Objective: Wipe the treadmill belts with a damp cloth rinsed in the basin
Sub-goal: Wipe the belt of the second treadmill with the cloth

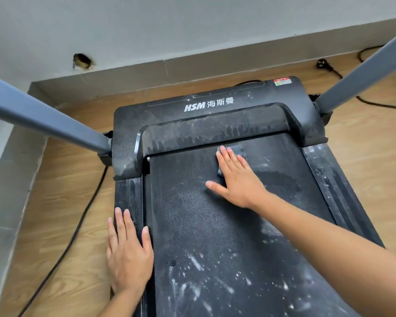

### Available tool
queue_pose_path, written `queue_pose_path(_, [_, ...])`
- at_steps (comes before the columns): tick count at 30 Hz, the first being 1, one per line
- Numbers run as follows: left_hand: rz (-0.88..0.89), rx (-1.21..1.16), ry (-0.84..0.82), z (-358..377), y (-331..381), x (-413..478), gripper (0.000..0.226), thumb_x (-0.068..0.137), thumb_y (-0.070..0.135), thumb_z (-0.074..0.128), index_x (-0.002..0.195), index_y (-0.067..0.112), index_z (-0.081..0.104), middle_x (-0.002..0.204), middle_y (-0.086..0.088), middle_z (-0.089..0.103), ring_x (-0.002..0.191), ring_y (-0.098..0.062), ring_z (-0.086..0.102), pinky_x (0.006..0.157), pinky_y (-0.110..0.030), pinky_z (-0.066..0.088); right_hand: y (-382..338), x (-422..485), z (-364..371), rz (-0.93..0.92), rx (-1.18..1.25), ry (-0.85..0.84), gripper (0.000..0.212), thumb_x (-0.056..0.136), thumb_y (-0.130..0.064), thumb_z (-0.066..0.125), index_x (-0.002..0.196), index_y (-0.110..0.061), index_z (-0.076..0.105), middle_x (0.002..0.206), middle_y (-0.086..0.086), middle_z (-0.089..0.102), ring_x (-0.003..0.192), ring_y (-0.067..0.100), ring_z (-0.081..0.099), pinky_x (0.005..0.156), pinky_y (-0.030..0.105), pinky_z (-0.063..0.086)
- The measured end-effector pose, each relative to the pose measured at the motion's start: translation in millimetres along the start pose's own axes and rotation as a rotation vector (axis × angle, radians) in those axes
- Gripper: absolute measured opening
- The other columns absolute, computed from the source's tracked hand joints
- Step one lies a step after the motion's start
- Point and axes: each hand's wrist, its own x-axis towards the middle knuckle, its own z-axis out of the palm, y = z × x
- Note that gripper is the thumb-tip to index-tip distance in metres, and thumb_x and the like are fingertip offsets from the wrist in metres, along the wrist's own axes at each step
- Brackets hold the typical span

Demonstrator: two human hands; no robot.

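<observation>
Cloth: grey, flat on the treadmill belt near its front end, just behind the motor cover.
Right hand: fingers straight, palm pressing the cloth down.
Left hand: flat with fingers spread, resting on the left side rail.
Belt: black, white dust streaks nearest the camera.
Floor: wood, with a black cable lying on it.

Grey cloth flat on dusty black belt

Cloth mostly hidden under right hand, belt cut off below, label unreadable
</observation>
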Motion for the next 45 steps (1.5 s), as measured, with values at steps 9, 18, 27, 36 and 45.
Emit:
queue_pose_path(9, [-0.013, -0.017, -0.02, -3, 5, 1, 0.073, 0.104, 0.053, 0.025, 0.166, 0.014, 0.025, 0.177, 0.004, 0.007, 0.163, -0.024, 0.011, 0.115, -0.053, 0.042, 3, -129, 33, -0.302, -0.149, -0.058, 0.106, 0.095, -0.086, 0.03, 0.167, -0.01, 0.01, 0.176, 0.006, 0.0, 0.162, 0.023, 0.004, 0.127, 0.042, 0.01])
queue_pose_path(18, [-0.009, -0.024, -0.018, -2, 3, 0, 0.073, 0.104, 0.051, 0.027, 0.165, 0.012, 0.027, 0.177, 0.002, 0.01, 0.162, -0.027, 0.014, 0.112, -0.057, 0.044, 27, -38, 3, -0.085, -0.099, -0.051, 0.111, 0.092, -0.09, 0.017, 0.166, -0.012, -0.012, 0.172, 0.005, -0.023, 0.158, 0.018, -0.024, 0.131, 0.043, -0.003])
queue_pose_path(27, [-0.013, -0.043, -0.031, -5, 6, 1, 0.073, 0.103, 0.053, 0.026, 0.164, 0.013, 0.027, 0.177, 0.002, 0.01, 0.162, -0.027, 0.015, 0.106, -0.06, 0.047, 80, -95, -5, -0.389, -0.299, -0.148, 0.106, 0.097, -0.085, 0.027, 0.167, -0.011, 0.0, 0.175, 0.008, -0.007, 0.162, 0.023, -0.01, 0.129, 0.047, 0.011])
queue_pose_path(36, [-0.009, -0.058, -0.021, -5, 7, 1, 0.075, 0.102, 0.056, 0.023, 0.164, 0.015, 0.025, 0.177, 0.004, 0.009, 0.162, -0.026, 0.014, 0.108, -0.062, 0.045, 73, -101, -5, -0.188, -0.185, -0.091, 0.114, 0.093, -0.089, 0.026, 0.166, -0.006, -0.005, 0.173, 0.013, -0.016, 0.16, 0.025, -0.019, 0.13, 0.047, 0.004])
queue_pose_path(45, [-0.018, -0.05, -0.039, -9, 9, 1, 0.075, 0.102, 0.056, 0.022, 0.164, 0.015, 0.024, 0.177, 0.003, 0.01, 0.162, -0.029, 0.015, 0.108, -0.064, 0.044, 106, -87, -15, -0.186, -0.243, -0.077, 0.109, 0.094, -0.088, 0.021, 0.166, -0.012, -0.01, 0.173, 0.009, -0.019, 0.161, 0.024, -0.017, 0.131, 0.045, 0.001])
